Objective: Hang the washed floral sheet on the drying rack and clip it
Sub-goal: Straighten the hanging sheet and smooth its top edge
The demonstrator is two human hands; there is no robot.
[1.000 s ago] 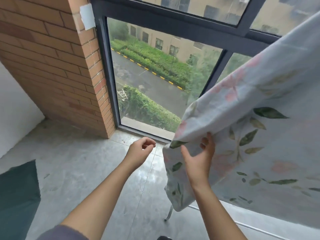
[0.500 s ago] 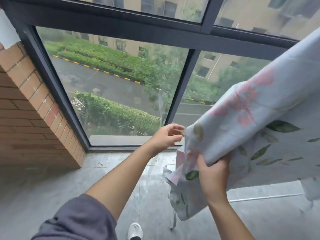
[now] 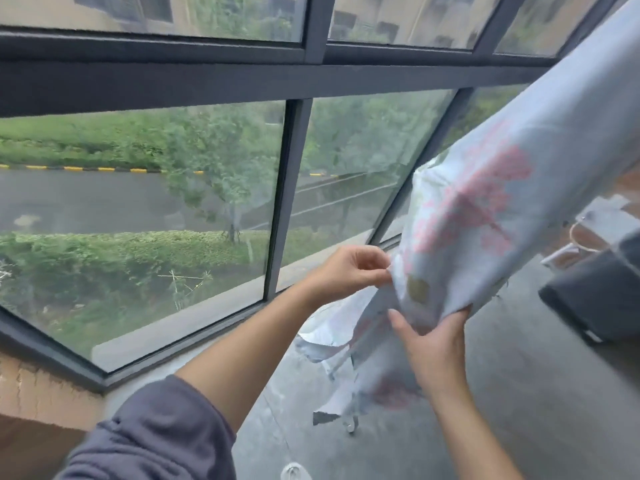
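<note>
The floral sheet [image 3: 485,216] is already draped high on the right side of the view and slopes down toward the window [image 3: 173,202], so the hanging step seems mostly done. What carries it is hidden under the cloth; only a thin metal foot [image 3: 350,426] shows below on the floor [image 3: 519,393], probably part of the drying rack. No clip is visible anywhere, so in my judgement the clipping is not yet done, and the lower corner first needs to be spread.

The right hand [image 3: 429,344] has its grip closed on the bunched lower fold of the sheet, thumb in front and fingers behind. The left hand [image 3: 349,271] pinches the edge of the sheet just beside it, with thumb and fingertips pressed together on the cloth.

The sheet is thin, pale blue-white cotton-like fabric with pink flowers and olive leaves. It looks limp and a little heavy, with soft creases, and the free corner hangs loose below the hands. The floor is smooth grey concrete with a slight shine, and the window frame is dark matte metal.
</note>
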